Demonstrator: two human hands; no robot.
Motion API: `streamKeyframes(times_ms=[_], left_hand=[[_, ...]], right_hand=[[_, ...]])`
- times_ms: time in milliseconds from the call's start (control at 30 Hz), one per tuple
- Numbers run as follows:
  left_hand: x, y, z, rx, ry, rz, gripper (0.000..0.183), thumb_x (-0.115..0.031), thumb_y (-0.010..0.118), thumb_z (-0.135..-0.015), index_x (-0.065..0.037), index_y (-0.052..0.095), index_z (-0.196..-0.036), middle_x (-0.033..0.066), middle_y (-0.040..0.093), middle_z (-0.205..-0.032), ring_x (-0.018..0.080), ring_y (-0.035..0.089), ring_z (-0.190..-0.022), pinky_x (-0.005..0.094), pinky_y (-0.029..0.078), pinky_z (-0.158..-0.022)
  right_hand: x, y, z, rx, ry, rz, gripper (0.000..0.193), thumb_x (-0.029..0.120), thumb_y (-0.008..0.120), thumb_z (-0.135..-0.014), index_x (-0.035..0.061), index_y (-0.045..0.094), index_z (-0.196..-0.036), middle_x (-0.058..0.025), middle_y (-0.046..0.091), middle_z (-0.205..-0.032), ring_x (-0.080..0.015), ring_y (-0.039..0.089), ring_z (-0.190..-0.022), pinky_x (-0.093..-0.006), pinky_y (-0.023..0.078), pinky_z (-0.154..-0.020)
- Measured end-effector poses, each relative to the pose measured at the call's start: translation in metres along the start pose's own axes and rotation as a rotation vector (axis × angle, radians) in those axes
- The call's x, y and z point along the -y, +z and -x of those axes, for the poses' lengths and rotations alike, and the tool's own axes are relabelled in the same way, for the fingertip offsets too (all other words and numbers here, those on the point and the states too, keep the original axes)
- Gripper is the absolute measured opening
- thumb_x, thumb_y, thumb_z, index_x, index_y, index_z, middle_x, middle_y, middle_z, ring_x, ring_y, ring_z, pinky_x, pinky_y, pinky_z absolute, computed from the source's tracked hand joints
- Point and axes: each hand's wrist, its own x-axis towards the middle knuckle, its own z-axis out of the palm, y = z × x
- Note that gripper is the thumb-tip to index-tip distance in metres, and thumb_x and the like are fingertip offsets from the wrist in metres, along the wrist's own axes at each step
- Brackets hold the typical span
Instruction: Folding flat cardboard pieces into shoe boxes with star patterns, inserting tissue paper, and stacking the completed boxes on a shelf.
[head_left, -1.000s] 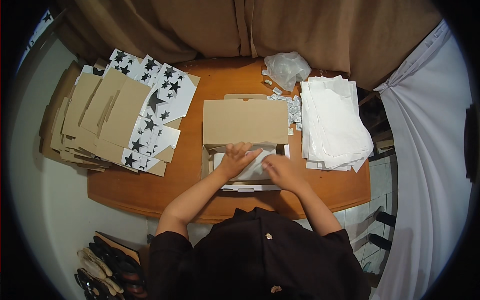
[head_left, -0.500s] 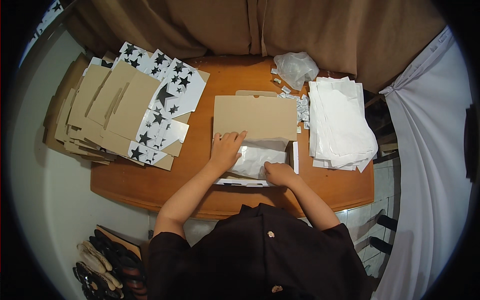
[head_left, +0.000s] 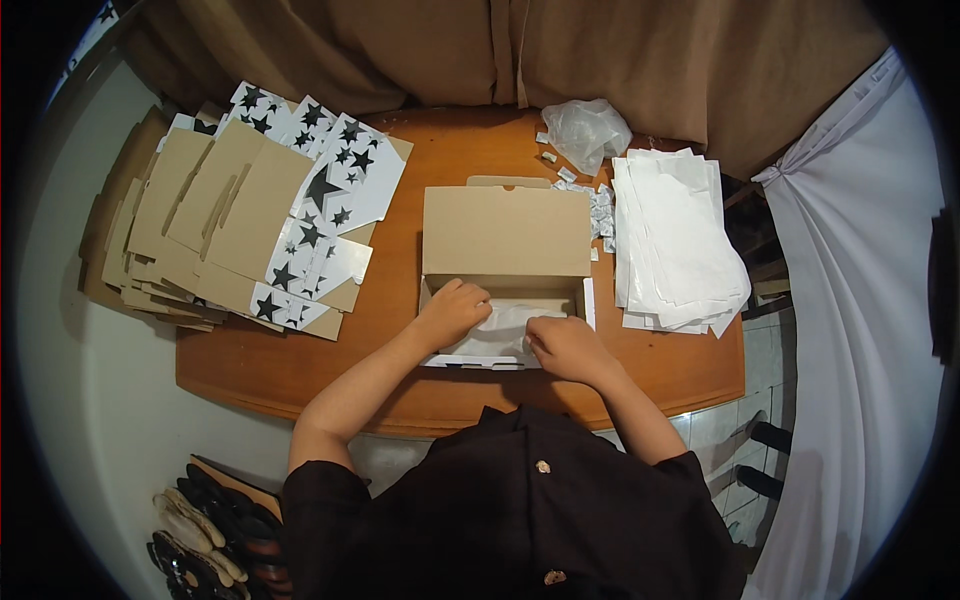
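The open box (head_left: 507,230) is matt brown cardboard, and the white sheet (head_left: 488,340) inside looks thin and creased. Wood with a soft gloss forms the table (head_left: 250,370). The bag (head_left: 588,132) is crinkled, see-through plastic; the brown curtain (head_left: 610,70), matt cloth; the stacked sheets (head_left: 680,240), smooth paper.

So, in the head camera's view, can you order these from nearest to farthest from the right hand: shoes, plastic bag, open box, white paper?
From the right hand:
1. Open box: right at it.
2. White paper: to its right.
3. Plastic bag: far side of the table.
4. Shoes: lower left, off the table.
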Motion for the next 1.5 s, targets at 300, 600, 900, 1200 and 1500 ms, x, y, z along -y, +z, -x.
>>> streamKeyframes(times_ms=[300,600,900,1200,1500], left_hand=[[-0.005,0.01,0.002,0.236,0.049,-0.107,0.015,-0.011,0.059,-0.073,-0.011,0.051,-0.086,0.0041,0.052,-0.081,0.0205,0.053,-0.08,0.0328,0.038,-0.071],[-0.007,0.005,0.001,0.467,0.021,-0.015,0.028,-0.017,0.067,-0.068,-0.013,0.054,-0.093,0.0047,0.053,-0.09,0.0214,0.054,-0.087,0.0362,0.039,-0.075],[-0.002,0.005,0.008,0.43,-0.081,0.233,0.043,-0.025,0.067,-0.067,-0.008,0.053,-0.104,0.0149,0.049,-0.115,0.0318,0.05,-0.107,0.043,0.041,-0.086],[0.009,-0.05,-0.016,0.225,-0.22,0.177,0.055,-0.023,0.067,-0.067,-0.009,0.047,-0.116,0.0105,0.057,-0.102,0.0278,0.055,-0.098,0.0398,0.04,-0.083],[0.019,-0.019,-0.025,-0.018,-0.333,-0.264,0.007,-0.015,0.066,-0.071,-0.011,0.061,-0.07,0.0039,0.055,-0.078,0.0201,0.054,-0.079,0.0372,0.035,-0.071]], right_hand=[[-0.023,0.017,-0.014,-0.204,-0.078,-0.14,0.016,0.017,0.051,-0.085,0.0028,0.055,-0.079,-0.0139,0.061,-0.077,-0.0341,0.059,-0.076,-0.0441,0.043,-0.068],[-0.043,0.034,-0.019,0.238,0.122,0.201,0.021,0.02,0.047,-0.084,0.0051,0.06,-0.088,-0.0179,0.065,-0.079,-0.0321,0.064,-0.078,-0.0446,0.043,-0.076],[-0.029,0.014,-0.024,0.003,0.045,0.149,0.018,0.017,0.049,-0.083,0.0032,0.059,-0.087,-0.016,0.064,-0.078,-0.0333,0.062,-0.075,-0.0441,0.045,-0.071],[-0.058,-0.028,-0.021,-0.575,0.142,-0.222,0.016,0.016,0.057,-0.086,0.0022,0.063,-0.091,-0.0164,0.063,-0.072,-0.0315,0.061,-0.061,-0.0364,0.047,-0.057],[-0.058,-0.019,-0.01,-0.367,0.063,0.031,0.035,0.002,0.053,-0.08,0.0146,0.058,-0.111,-0.0108,0.062,-0.075,-0.0251,0.061,-0.072,-0.0381,0.038,-0.071]])
